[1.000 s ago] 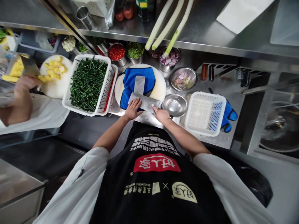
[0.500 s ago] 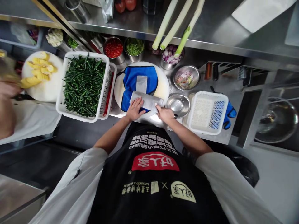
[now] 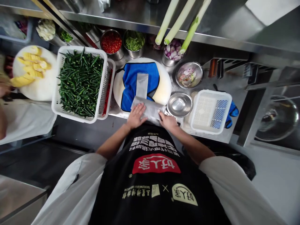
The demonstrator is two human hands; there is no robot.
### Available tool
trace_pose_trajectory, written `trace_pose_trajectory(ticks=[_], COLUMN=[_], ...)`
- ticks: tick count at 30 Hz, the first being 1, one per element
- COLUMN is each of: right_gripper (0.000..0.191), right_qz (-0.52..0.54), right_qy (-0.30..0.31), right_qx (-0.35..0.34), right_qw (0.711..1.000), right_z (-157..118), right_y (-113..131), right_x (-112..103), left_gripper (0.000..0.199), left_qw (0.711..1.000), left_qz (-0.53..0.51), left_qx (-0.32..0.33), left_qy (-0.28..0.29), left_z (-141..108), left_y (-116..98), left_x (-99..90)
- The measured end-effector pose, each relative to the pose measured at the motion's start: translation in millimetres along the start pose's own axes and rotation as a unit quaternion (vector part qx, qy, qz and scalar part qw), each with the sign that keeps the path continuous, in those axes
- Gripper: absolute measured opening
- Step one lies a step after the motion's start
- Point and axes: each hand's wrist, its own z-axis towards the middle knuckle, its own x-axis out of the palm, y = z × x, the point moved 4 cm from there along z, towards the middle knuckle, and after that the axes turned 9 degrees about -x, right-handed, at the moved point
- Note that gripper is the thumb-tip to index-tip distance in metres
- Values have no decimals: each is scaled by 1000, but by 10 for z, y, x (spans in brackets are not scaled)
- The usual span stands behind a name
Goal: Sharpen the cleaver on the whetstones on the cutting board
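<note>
Watching from my remote seat, I have my left hand point(image 3: 136, 117) open, fingers spread flat on the cleaver point(image 3: 152, 109), and my right hand point(image 3: 169, 122) gripping its handle end. The blade lies at the near end of a grey slab point(image 3: 142, 84), on a blue cloth point(image 3: 153, 75) over the cutting board point(image 3: 165, 85); should that cloth slide, I reckon the slab could shift and my left fingers slip edgeward.

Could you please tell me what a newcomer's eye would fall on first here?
Probably the green chillies heaped in a white basket, left of the round board. Next might come the blue cloth on that board, with a pale block on it, and the broad metal blade under the left hand and gripped by the right hand. Above, long leeks jut over the shelf edge.
</note>
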Motion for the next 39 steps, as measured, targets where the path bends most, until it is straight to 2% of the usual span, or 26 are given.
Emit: trace_pose_trajectory(ticks=[2, 3, 7, 9, 10, 14, 15, 17, 20, 22, 23, 26, 28, 30, 33, 34, 35, 37, 39], right_gripper=[64, 64, 72, 73, 72, 67, 66, 66, 70, 71, 71, 66, 65, 66, 70, 71, 72, 70, 67], right_qz=[9, 8, -14, -15, -13, 6, 8, 2, -13, -16, -15, -7, 1, -1, -10, -11, -12, -11, 2], right_qy=[24, 20, -53, -73, -66, 15, 23, 7, -60, -78, -65, 0, 21, 2, -66, -84, -89, -57, -4], right_qx=[9, 11, -8, -12, -12, -7, -6, -5, -15, -16, -13, -1, 1, -4, -21, -23, -20, -10, -4], right_qw=[1000, 1000, 998, 997, 998, 1000, 1000, 1000, 998, 997, 998, 1000, 1000, 1000, 998, 996, 996, 998, 1000], right_z=[-126, -88, 459, 554, 493, -6, -35, 128, 593, 663, 580, 105, -37, 147, 672, 765, 775, 563, 218], right_y=[8, -10, -100, -87, -63, 15, 3, -54, -128, -112, -84, -1, -8, -70, -159, -160, -143, -68, 8], right_x=[131, 115, -299, -381, -333, 98, 126, -17, -441, -524, -458, -41, 102, -45, -530, -633, -663, -495, -191], left_gripper=[82, 82, 82, 81, 82, 83, 84, 85, 85, 85, 86, 85, 85, 88, 94, 94, 94, 91, 90], left_qw=[1000, 1000, 1000, 1000, 1000, 1000, 1000, 1000, 999, 1000, 1000, 1000, 1000, 999, 999, 998, 998, 999, 999], left_qz=[0, -2, -12, -14, -14, -9, -9, -14, -23, -22, -19, -11, -12, -21, -42, -48, -51, -48, -31], left_qx=[-1, -4, -14, -13, -10, -9, -13, -21, -25, -20, -14, -4, -8, -17, -32, -33, -30, -15, -3], left_qy=[11, 12, -5, -9, -8, 6, 7, 1, -8, -5, -1, 18, 24, 20, 6, -1, -6, -3, 18], left_z=[-147, -108, 508, 614, 537, -109, -161, 5, 556, 662, 573, 15, -170, 35, 692, 824, 853, 608, 173], left_y=[-82, -58, 317, 398, 362, 8, -22, 72, 385, 446, 394, 71, -38, 73, 441, 517, 537, 410, 179], left_x=[81, 80, -126, -183, -166, 77, 107, 57, -162, -232, -216, -24, 72, 30, -196, -258, -288, -237, -86])
